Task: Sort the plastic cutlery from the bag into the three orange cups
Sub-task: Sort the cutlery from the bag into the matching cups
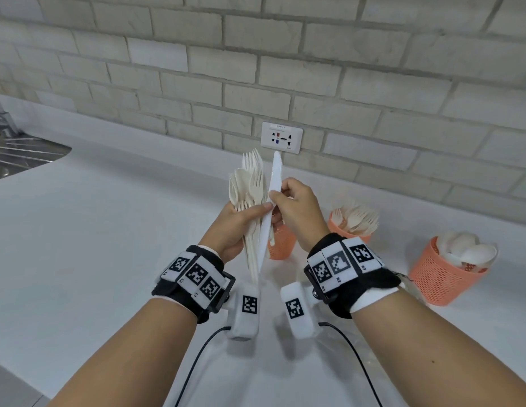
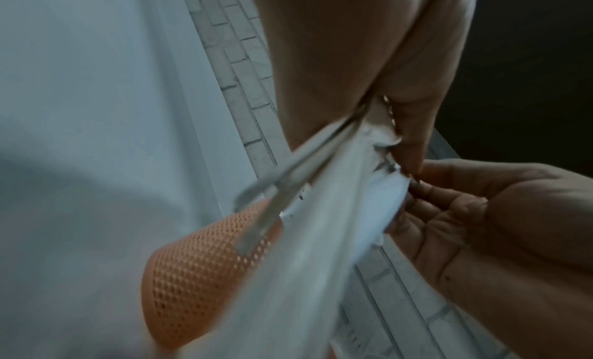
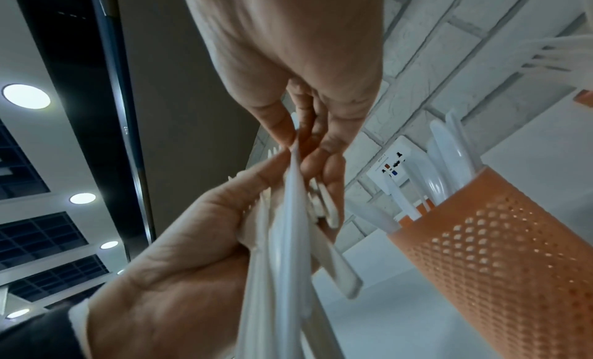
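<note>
My left hand [image 1: 269, 213] grips an upright bundle of cream forks and spoons [image 1: 250, 183] above the white counter. My right hand [image 1: 280, 194] pinches a white knife [image 1: 275, 171] that stands against the bundle's right side. Three orange mesh cups stand to the right. The nearest cup [image 1: 282, 243] is half hidden behind my hands; in the right wrist view this cup [image 3: 500, 258] holds white knives. The middle cup [image 1: 341, 227] holds forks and the right cup [image 1: 440, 277] holds spoons. In the left wrist view the bundle [image 2: 337, 212] is blurred.
A steel sink [image 1: 23, 154] lies at the far left. A wall socket [image 1: 281, 137] sits on the brick wall behind the hands. Black cables [image 1: 197, 359] trail from both wrist cameras. Clear plastic [image 1: 414, 289] shows by my right wrist.
</note>
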